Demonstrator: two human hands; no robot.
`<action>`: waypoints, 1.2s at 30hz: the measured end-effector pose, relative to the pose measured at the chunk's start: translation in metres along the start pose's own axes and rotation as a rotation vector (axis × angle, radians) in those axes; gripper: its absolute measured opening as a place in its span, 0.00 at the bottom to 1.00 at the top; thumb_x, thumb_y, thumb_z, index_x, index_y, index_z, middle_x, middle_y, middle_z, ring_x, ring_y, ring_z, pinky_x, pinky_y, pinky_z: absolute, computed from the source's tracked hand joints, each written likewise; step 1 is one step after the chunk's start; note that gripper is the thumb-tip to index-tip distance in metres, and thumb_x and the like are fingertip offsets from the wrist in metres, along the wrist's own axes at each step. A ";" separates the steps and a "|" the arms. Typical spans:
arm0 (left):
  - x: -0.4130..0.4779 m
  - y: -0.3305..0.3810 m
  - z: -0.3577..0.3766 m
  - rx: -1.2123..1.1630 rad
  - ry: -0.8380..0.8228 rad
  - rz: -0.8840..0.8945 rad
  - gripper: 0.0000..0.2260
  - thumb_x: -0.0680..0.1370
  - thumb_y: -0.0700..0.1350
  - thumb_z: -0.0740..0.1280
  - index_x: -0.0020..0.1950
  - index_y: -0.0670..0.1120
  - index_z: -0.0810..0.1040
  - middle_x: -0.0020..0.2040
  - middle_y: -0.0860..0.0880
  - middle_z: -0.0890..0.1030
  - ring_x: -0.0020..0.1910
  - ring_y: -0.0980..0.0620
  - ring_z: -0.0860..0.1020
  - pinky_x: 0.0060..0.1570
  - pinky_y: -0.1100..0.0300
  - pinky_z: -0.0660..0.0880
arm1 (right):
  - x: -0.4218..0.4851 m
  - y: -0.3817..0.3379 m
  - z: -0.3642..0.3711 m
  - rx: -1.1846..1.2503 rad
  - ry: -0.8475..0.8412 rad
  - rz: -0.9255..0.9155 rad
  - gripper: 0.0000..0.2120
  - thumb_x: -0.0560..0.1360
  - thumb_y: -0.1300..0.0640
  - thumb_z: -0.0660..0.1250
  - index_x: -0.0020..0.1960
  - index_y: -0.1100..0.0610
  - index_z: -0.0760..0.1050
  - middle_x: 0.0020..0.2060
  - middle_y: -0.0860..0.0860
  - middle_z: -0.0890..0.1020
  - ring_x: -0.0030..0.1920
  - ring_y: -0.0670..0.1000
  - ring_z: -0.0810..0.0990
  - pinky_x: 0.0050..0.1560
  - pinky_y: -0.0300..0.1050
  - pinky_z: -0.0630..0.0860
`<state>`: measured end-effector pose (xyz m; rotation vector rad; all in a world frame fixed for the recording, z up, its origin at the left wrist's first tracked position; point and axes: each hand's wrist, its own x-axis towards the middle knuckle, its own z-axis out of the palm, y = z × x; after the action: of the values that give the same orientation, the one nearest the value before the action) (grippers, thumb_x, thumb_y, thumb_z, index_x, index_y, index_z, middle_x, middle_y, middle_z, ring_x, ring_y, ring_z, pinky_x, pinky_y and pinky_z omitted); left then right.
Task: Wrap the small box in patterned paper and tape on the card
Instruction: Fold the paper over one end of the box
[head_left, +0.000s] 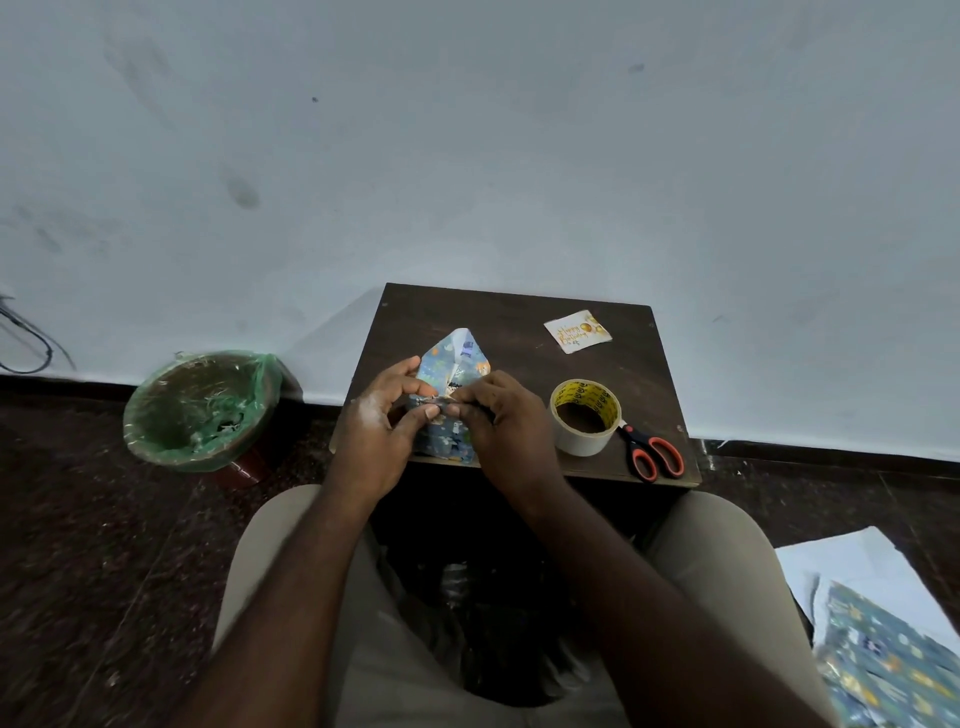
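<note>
The small box (451, 439), covered in blue patterned paper, sits near the front edge of a small dark wooden table (514, 322). A folded triangular paper flap (457, 353) points away from me at its far end. My left hand (376, 431) and my right hand (506, 426) meet over the top of the box, and their thumbs and fingertips pinch a short strip of tape (439, 401) against the paper. A white "Happy Birthday" card (577, 331) lies at the table's far right, apart from the box.
A roll of tape (586, 417) stands right of my right hand. Orange-handled scissors (652, 449) lie at the table's right front edge. A green-lined bin (200, 410) stands on the floor at left. Spare patterned paper (893, 660) lies on the floor at lower right.
</note>
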<state>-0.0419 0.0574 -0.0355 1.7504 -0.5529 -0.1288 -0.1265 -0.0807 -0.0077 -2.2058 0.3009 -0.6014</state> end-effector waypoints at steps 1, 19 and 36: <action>0.000 -0.001 0.000 0.034 0.019 0.009 0.07 0.69 0.55 0.70 0.46 0.58 0.82 0.67 0.58 0.77 0.65 0.55 0.77 0.65 0.44 0.74 | -0.001 -0.001 0.000 -0.017 -0.010 -0.005 0.04 0.76 0.60 0.71 0.48 0.59 0.83 0.44 0.48 0.80 0.43 0.42 0.75 0.40 0.32 0.69; -0.004 0.014 0.004 0.403 0.107 0.347 0.08 0.71 0.38 0.69 0.46 0.43 0.87 0.46 0.50 0.84 0.51 0.54 0.73 0.53 0.65 0.71 | -0.006 0.000 0.001 -0.135 0.079 -0.057 0.08 0.73 0.68 0.69 0.48 0.60 0.85 0.45 0.52 0.86 0.53 0.53 0.75 0.48 0.28 0.62; -0.010 0.020 0.013 0.225 0.120 0.159 0.11 0.72 0.31 0.72 0.49 0.45 0.85 0.46 0.56 0.80 0.52 0.47 0.77 0.54 0.56 0.75 | 0.005 -0.001 -0.012 -0.155 -0.075 -0.056 0.07 0.77 0.62 0.69 0.52 0.60 0.85 0.45 0.55 0.83 0.49 0.54 0.76 0.44 0.45 0.70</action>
<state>-0.0612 0.0471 -0.0218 1.9086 -0.6353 0.1549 -0.1285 -0.0892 0.0012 -2.3860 0.2549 -0.5391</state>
